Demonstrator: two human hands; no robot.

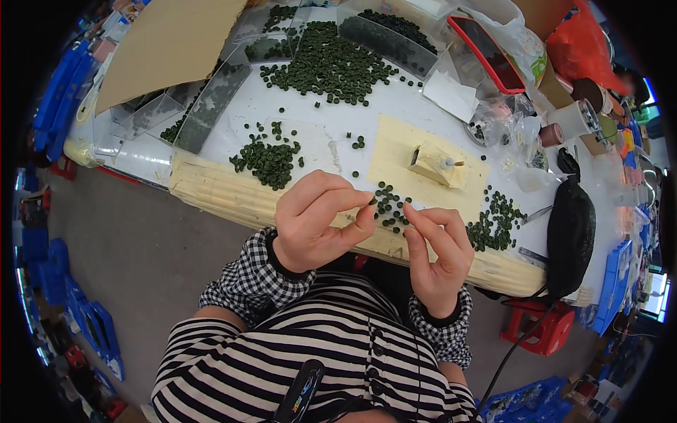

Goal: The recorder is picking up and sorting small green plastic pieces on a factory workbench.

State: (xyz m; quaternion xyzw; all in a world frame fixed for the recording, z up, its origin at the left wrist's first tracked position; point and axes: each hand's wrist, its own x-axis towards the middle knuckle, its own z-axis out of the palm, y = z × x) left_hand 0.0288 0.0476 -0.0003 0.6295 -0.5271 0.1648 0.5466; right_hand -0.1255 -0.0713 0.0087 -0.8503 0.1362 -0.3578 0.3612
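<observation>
My left hand [319,220] pinches a small round dark green piece [372,201] between thumb and index finger at the table's near edge. To its right, my right hand [442,255] has its thumb and index finger apart and bent, its fingertips close to a small group of the same green pieces [387,209]. No piece shows clearly between those fingers. Behind the hands, a small yellowish block [431,169] with a thin metal pin on top sits on a cream sheet [390,144]. Another heap of green pieces [270,163] lies left of it, and one more [493,223] lies right of my right hand.
A large pile of green pieces [324,63] covers the far middle, beside clear plastic bins [214,106]. Cardboard [166,49] leans at the far left. A red-edged phone [486,55], spools [572,120] and a black wrapped bundle [571,236] stand at right. A red stool [539,328] is below.
</observation>
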